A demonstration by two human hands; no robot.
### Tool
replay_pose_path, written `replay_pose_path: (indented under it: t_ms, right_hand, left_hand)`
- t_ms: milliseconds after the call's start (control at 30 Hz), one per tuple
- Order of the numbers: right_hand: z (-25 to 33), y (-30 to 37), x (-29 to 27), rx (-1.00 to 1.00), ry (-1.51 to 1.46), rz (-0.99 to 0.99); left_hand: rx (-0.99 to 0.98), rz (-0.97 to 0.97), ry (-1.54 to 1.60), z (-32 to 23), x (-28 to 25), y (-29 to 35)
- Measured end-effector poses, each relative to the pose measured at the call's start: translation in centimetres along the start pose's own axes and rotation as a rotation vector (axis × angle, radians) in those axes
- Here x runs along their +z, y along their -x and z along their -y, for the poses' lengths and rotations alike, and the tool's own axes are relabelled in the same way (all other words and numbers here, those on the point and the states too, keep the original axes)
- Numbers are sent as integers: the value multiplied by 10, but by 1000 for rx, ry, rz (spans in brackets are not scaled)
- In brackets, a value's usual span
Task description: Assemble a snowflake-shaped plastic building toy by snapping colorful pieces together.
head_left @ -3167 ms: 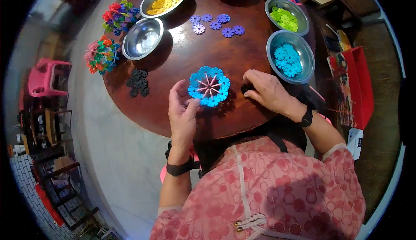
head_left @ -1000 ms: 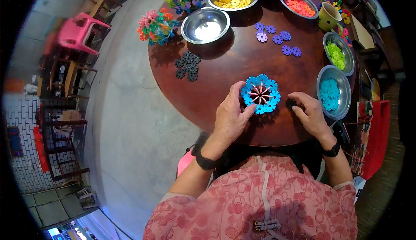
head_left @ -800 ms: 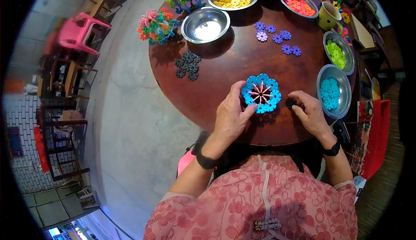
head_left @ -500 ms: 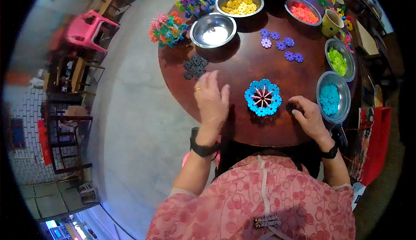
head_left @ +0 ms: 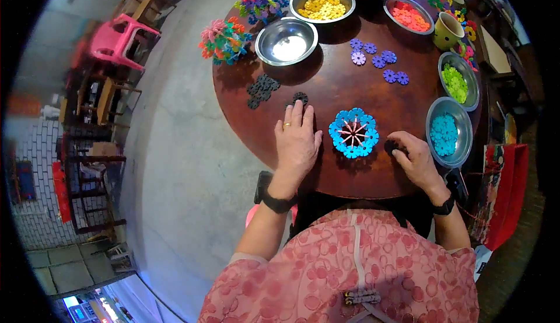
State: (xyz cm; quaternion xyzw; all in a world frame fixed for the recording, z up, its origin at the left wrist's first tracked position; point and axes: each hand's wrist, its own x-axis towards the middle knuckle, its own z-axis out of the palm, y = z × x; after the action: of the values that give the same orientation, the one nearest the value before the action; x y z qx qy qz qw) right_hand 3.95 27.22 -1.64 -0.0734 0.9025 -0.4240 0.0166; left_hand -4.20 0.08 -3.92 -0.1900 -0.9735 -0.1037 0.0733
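Right of centre in the frame, a blue-and-pink flower-disc assembly [head_left: 354,134] is lying on the brown table [head_left: 379,174], clear of both hands. Its blue outer ring is looking complete, closing all the way round; pink pieces are radiating inside like spokes, though what is filling its dark middle is too small to tell. The left hand [head_left: 296,139], near the middle, is resting its outstretched fingers, held close together, on a single black disc [head_left: 300,98]. The right hand [head_left: 415,156] is pinching a dark disc [head_left: 392,146] between thumb and forefinger. Neither disc is joining the ring yet. Loose black discs [head_left: 262,89] at upper left and purple discs [head_left: 379,61] at upper centre are lying unattached.
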Motion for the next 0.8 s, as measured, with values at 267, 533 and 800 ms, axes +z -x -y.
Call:
replay_pose_path:
  t_ms: [267, 533, 800]
  right_hand:
    - [0, 1, 1, -18, 0, -8]
    - [-1, 2, -1, -28, -24, -5]
    - [-1, 2, -1, -35, -23, 11]
  left_hand:
    - [19, -136, 275, 15, -10, -10]
    - [-272, -50, -67, 58, -29, -26]
    - [-228, 48, -160, 59, -18, -19]
